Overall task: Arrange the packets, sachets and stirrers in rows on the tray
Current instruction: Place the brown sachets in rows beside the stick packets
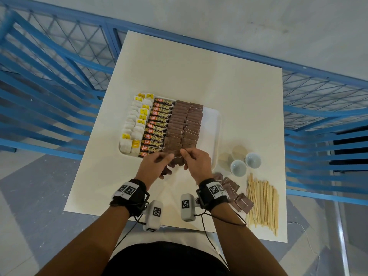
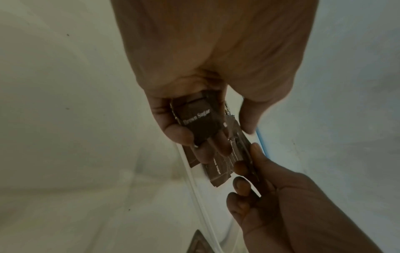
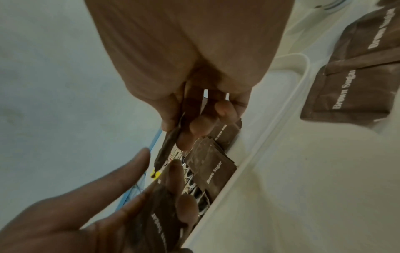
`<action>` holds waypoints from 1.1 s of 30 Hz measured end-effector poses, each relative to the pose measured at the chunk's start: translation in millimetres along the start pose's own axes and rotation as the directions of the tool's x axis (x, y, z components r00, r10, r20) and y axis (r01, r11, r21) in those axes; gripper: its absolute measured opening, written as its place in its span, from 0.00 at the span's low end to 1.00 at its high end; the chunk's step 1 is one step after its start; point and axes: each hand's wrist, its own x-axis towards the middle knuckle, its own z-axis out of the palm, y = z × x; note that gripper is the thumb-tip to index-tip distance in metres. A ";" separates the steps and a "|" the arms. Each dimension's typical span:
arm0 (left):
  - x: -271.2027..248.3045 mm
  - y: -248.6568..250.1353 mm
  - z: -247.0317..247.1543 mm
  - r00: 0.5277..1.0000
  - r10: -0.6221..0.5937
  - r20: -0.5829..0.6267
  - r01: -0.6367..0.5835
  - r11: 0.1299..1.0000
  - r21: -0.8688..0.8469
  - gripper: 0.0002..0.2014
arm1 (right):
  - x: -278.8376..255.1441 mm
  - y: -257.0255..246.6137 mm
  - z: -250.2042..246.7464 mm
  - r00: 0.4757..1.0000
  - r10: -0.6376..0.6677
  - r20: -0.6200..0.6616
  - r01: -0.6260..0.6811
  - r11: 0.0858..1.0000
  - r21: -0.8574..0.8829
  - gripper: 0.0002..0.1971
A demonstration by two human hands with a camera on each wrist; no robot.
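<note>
Head view: both hands meet over the near edge of the tray [image 1: 216, 124]. Left hand [image 1: 154, 166] grips a stack of brown sachets [image 2: 198, 119], fingers curled round it. Right hand [image 1: 197, 164] pinches one sachet [image 3: 167, 149] between thumb and fingers. On the tray: tea bags [image 1: 133, 124], coffee sticks [image 1: 157, 126], two sachet rows [image 1: 185, 124]. Stirrers [image 1: 262, 204], loose sachets [image 1: 239, 198] and two cups [image 1: 246, 164] sit on the table [image 1: 199, 66], right of the tray.

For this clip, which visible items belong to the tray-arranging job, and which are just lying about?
Job items:
white plastic tray
brown sugar sachets in both hands
loose brown sachets on table
wooden stirrers
orange-labelled granules packets
white tea bags with yellow tags

Lying about:
two white cups
blue metal railing
</note>
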 end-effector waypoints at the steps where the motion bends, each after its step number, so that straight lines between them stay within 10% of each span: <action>1: -1.1 -1.7 -0.7 1.000 -0.004 0.027 0.003 1.000 0.017 0.08 | -1.3 0.7 -0.1 1.000 0.003 -0.004 -0.003 1.000 0.015 0.07; 7: -1.5 -8.7 -4.9 1.000 -0.006 0.029 0.004 0.998 0.065 0.06 | -8.8 5.8 -6.7 0.976 0.039 0.214 -0.036 0.999 -0.018 0.08; 19: -2.7 -12.7 -8.0 0.998 -0.005 0.060 0.000 0.997 0.081 0.04 | -12.0 16.9 -13.0 0.967 0.104 0.232 -0.093 0.994 -0.059 0.07; 33: -4.1 -23.4 -24.8 0.995 -0.096 0.033 0.096 0.995 0.000 0.06 | 15.6 30.6 -9.8 0.979 0.187 -0.077 -0.195 0.973 -0.119 0.09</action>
